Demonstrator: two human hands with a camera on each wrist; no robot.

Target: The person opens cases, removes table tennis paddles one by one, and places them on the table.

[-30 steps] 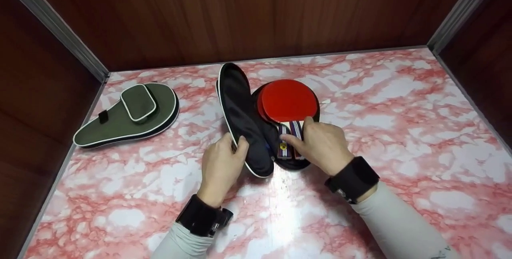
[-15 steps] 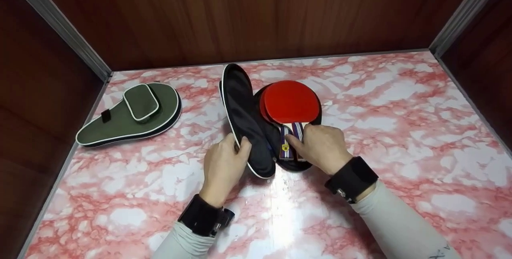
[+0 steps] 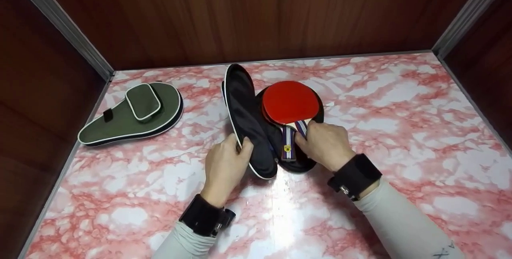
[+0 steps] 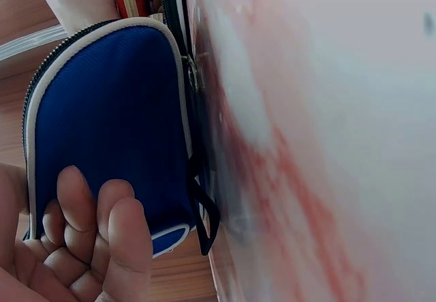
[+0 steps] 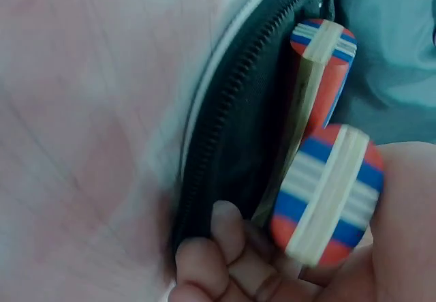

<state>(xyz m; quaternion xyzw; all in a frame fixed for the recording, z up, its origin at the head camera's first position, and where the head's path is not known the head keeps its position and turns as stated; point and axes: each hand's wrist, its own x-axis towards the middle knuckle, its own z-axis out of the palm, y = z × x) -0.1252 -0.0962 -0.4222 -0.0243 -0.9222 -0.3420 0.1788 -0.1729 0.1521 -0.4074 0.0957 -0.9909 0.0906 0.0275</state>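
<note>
A zippered table tennis bat case lies unfolded, its black-lined lid (image 3: 248,119) raised on the left. My left hand (image 3: 227,161) pinches the lid's white-piped edge between thumb and fingers. In the left wrist view the lid's blue outer face (image 4: 109,111) shows beside the curled fingers. Two bats lie one over the other in the case's right half. My right hand (image 3: 326,143) grips the striped handle of the upper red bat (image 3: 291,102); that handle's butt end (image 5: 330,196) shows in the right wrist view. The lower bat's handle (image 3: 288,147) rests in the case, its blade mostly hidden.
An olive green bat case (image 3: 120,123) with white piping and a small pocket lies closed at the left. Everything stands on a red-and-white marbled tabletop (image 3: 400,131). Wood-grain panels (image 3: 256,15) border it at the back and both sides.
The upper bat's handle has swung right in my right hand, away from the lower handle, which now shows more fully. My left hand still holds the lid; the head view has shifted slightly.
</note>
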